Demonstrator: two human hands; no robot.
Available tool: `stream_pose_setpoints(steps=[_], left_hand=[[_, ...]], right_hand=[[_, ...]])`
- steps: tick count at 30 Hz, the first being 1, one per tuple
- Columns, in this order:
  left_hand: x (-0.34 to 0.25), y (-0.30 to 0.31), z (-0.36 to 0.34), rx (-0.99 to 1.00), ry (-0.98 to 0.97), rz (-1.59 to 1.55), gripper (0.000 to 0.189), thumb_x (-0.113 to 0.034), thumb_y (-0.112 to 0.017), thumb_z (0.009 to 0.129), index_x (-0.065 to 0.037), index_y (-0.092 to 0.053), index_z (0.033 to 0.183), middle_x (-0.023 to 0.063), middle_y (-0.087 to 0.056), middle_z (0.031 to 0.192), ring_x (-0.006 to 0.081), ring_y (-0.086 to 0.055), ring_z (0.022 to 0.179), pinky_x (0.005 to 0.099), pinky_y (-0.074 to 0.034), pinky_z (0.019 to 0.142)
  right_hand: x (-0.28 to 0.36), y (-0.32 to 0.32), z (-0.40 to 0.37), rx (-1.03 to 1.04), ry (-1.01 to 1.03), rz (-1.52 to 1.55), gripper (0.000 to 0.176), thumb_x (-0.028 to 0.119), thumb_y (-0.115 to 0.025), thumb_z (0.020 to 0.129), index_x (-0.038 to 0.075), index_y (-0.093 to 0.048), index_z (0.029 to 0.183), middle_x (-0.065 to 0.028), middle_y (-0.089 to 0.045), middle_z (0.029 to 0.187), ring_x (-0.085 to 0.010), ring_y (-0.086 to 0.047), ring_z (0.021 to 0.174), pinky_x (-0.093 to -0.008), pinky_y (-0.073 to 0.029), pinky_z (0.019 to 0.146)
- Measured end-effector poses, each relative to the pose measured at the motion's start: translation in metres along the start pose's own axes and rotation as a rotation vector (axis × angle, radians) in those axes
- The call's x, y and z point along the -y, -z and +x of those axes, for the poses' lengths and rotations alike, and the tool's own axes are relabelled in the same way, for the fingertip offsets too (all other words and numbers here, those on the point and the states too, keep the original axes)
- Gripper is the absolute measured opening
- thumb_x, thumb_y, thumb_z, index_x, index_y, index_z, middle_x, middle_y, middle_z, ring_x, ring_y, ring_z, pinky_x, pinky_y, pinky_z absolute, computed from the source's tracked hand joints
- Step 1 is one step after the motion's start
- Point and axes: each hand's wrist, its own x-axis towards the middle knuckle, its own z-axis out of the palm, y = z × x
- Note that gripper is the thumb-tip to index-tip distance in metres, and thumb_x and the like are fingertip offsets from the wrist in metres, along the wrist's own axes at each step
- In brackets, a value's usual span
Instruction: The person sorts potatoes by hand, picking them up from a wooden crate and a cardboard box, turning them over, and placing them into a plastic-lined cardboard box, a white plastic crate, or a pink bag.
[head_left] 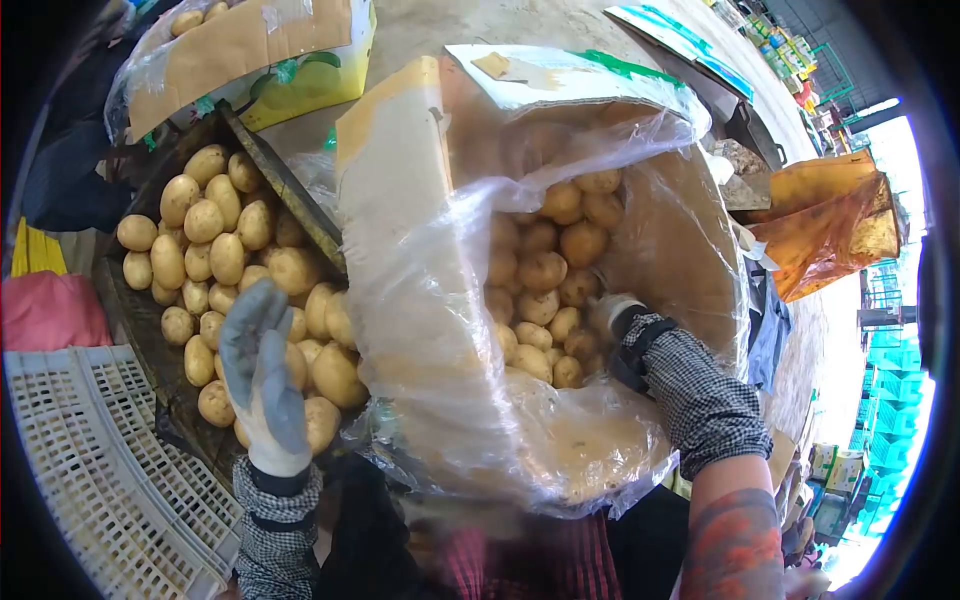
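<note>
My left hand, in a grey and white glove, is raised over the potatoes in a dark tray on the left. Its fingers are apart from the thumb and nothing shows between them. Into the cardboard box in the middle reaches my right hand, at the right side of the potatoes inside. That hand is blurred and its fingers are partly hidden, so its hold cannot be made out. Clear plastic lines the box and hangs over its near edge.
White plastic crates stand at the lower left, beside a pink cloth. Another carton with potatoes is at the upper left. An orange plastic-covered item lies at the right.
</note>
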Motion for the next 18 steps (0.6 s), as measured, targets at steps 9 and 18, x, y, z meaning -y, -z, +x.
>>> stream_pose_setpoints(steps=[9,18], left_hand=[[-0.043,-0.042,-0.031,0.179,0.178,-0.478,0.049,-0.016,-0.062,0.095,-0.002,-0.045,0.139,0.0120,-0.057,0.135,0.0227,-0.060,0.117,0.0410,-0.047,0.104],[-0.071,-0.046,-0.036,0.209,0.608,-0.834,0.096,-0.002,-0.072,0.079,-0.005,-0.014,0.156,0.0101,-0.048,0.136,0.0236,-0.050,0.128,0.0344,-0.045,0.106]], right_hand=[[0.027,0.168,-0.129,-0.287,0.773,1.487,0.087,0.012,-0.089,0.069,0.002,-0.043,0.142,-0.0111,-0.056,0.132,-0.0231,-0.056,0.121,-0.0371,-0.050,0.101],[0.136,0.200,-0.198,-0.842,1.171,1.082,0.038,0.001,-0.071,0.078,-0.001,-0.068,0.116,-0.0167,-0.068,0.117,-0.0275,-0.066,0.105,-0.0378,-0.051,0.090]])
